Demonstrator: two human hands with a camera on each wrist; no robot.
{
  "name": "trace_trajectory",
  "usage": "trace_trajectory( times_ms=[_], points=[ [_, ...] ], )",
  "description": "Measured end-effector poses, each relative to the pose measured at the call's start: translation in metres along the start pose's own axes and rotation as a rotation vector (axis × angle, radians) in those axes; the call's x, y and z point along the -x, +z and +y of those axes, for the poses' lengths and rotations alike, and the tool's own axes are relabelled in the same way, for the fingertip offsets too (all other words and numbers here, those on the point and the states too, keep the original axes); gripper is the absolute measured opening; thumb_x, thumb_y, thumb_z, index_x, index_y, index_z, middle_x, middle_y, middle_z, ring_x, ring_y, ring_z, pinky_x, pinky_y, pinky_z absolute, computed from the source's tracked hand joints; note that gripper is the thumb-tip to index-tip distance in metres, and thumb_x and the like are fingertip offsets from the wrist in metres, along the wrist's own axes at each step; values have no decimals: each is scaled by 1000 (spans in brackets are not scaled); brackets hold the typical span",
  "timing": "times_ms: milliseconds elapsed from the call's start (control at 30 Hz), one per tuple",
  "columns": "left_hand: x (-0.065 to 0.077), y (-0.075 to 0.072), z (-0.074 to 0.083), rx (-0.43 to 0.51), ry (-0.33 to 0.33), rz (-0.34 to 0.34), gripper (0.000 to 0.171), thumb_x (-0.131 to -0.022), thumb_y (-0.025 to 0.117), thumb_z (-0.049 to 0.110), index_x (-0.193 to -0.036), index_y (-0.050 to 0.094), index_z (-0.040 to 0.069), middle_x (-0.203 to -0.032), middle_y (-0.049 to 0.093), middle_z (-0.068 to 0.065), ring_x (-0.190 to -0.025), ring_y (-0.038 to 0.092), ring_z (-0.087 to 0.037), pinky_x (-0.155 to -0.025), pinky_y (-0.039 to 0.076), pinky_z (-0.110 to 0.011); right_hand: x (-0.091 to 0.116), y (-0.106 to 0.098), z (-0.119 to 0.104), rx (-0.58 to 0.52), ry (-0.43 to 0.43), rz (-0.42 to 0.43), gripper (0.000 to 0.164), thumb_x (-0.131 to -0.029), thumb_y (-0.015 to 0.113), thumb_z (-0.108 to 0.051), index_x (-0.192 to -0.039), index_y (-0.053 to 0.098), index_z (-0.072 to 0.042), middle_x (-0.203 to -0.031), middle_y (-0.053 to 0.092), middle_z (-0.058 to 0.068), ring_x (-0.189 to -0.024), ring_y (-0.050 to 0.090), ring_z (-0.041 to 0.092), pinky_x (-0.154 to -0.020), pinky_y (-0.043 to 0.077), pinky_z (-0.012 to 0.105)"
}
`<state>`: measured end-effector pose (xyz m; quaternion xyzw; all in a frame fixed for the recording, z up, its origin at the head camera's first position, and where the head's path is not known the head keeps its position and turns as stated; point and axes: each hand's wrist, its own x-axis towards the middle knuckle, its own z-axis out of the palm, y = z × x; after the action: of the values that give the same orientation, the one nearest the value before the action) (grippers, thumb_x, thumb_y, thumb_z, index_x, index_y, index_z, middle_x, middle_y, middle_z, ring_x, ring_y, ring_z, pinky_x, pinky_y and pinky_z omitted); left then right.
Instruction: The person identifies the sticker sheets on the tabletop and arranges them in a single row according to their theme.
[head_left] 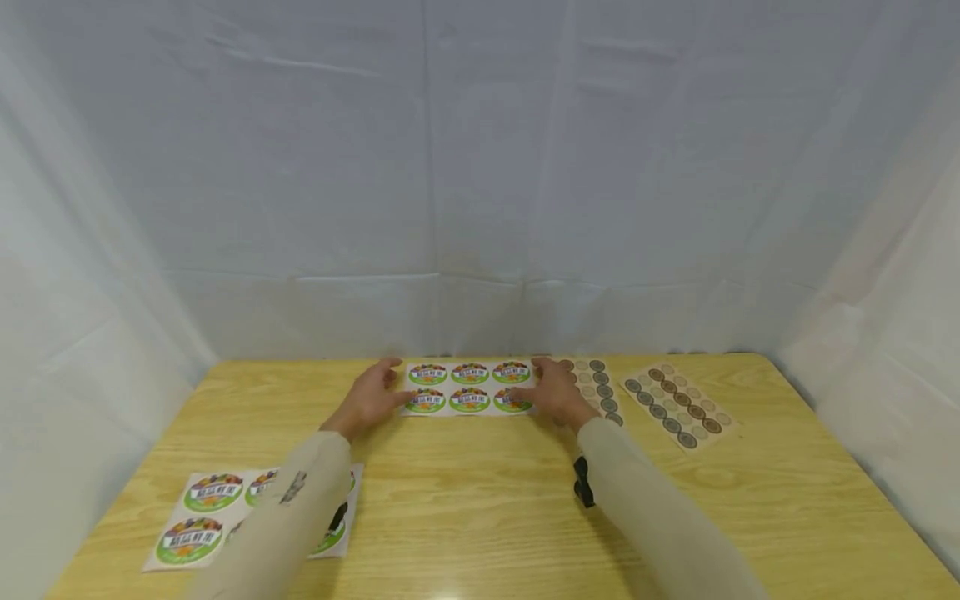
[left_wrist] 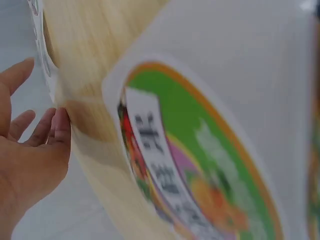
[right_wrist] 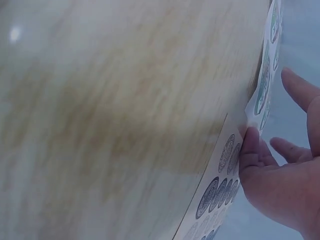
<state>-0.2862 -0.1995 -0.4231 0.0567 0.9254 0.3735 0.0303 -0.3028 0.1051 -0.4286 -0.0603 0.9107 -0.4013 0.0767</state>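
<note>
1. Centrally, a fruit-label sheet (head_left: 469, 387) lies flat toward the far side of a wood-grain table (head_left: 465, 508), its six oval labels set in two rows of three between a person's hands.
2. At the fruit-label sheet's left edge, the left hand (head_left: 369, 397) is spread, clasping nothing, its thumb reaching the lower left label.
3. At the fruit-label sheet's right edge, the right hand (head_left: 557, 392) is likewise unclenched, thumb over the lower right label; the right wrist view shows a fingertip touching the sheet's corner.
4. Just right of the fruit-label sheet, a round-sticker sheet (head_left: 592, 380) is partly hidden by the right hand.
5. Farther right of the fruit-label sheet, an angled sticker sheet (head_left: 678, 404) carries dark, brown and pale rounds.
6. Left of the fruit-label sheet and nearer the person, a second label sheet (head_left: 206, 518) is partly hidden by the left sleeve (head_left: 277, 525).
7. Behind the fruit-label sheet hangs a pale cloth (head_left: 480, 183).
</note>
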Motion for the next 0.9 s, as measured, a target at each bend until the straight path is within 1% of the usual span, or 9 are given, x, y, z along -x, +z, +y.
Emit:
trace_trajectory(
  times_ms=[133, 200, 267, 367, 433, 500, 533, 767, 900],
  points=[
    [-5, 4, 0, -77, -1, 26, 71, -86, 71, 26, -139, 39, -8, -126, 50, -29, -118, 44, -42, -101, 34, -53, -4, 2, 0, 104, -5, 1, 81, -82, 75, -41, -142, 40, 0, -135, 40, 25, -122, 34, 45, -96, 36, 56],
    [-7, 5, 1, -106, -9, 17, 74, -86, 71, 30, -141, 38, -6, -127, 48, -28, -120, 41, -42, -102, 32, -54, -4, 2, -1, 127, -4, -11, 82, -81, 75, -44, -142, 40, 0, -140, 37, 25, -125, 31, 45, -98, 32, 58],
    [-10, 6, 3, -132, -25, 2, 77, -86, 71, 33, -143, 36, -4, -129, 45, -28, -121, 37, -43, -102, 30, -55, -4, 1, -3, 136, 5, -27, 79, -81, 74, -45, -138, 43, 0, -142, 34, 25, -127, 29, 45, -99, 30, 59],
    [-14, 7, 4, -123, -66, -27, 81, -84, 73, 35, -146, 34, -1, -134, 39, -28, -125, 31, -45, -104, 27, -57, -3, -2, -8, 139, 27, -57, 84, -81, 74, -44, -143, 38, 0, -147, 28, 26, -132, 23, 47, -102, 26, 60],
    [-18, 7, 4, -109, -87, -37, 84, -82, 75, 36, -146, 34, 1, -136, 37, -28, -126, 29, -46, -104, 26, -57, -4, -4, -11, 155, 47, -77, 87, -81, 74, -44, -145, 34, -1, -147, 26, 26, -132, 22, 48, -103, 25, 61],
    [-22, 6, 4, -102, -94, -43, 85, -81, 77, 36, -145, 35, 1, -137, 36, -28, -126, 29, -46, -104, 26, -57, -6, -5, -13, 184, 61, -95, 93, -82, 73, -45, -149, 27, -1, -148, 24, 26, -133, 21, 48, -103, 23, 62],
    [-23, 6, 3, -105, -92, -50, 85, -80, 77, 36, -145, 36, 1, -138, 35, -29, -126, 29, -46, -104, 26, -57, -7, -5, -14, 198, 67, -102, 94, -82, 73, -46, -149, 26, -1, -148, 24, 26, -133, 20, 49, -103, 23, 62],
    [-30, 3, 1, -111, -104, -93, 84, -79, 78, 37, -145, 38, 4, -141, 32, -28, -125, 29, -45, -104, 25, -57, -14, -5, -17, 301, 71, -131, 93, -82, 73, -47, -148, 28, 0, -148, 25, 27, -134, 23, 46, -104, 22, 63],
    [-31, 3, 0, -114, -107, -110, 83, -79, 78, 37, -145, 38, 6, -144, 30, -27, -128, 26, -45, -104, 24, -58, -14, -6, -17, 331, 64, -134, 91, -82, 72, -48, -148, 30, 0, -146, 27, 29, -131, 27, 47, -102, 24, 63]
  ],
)
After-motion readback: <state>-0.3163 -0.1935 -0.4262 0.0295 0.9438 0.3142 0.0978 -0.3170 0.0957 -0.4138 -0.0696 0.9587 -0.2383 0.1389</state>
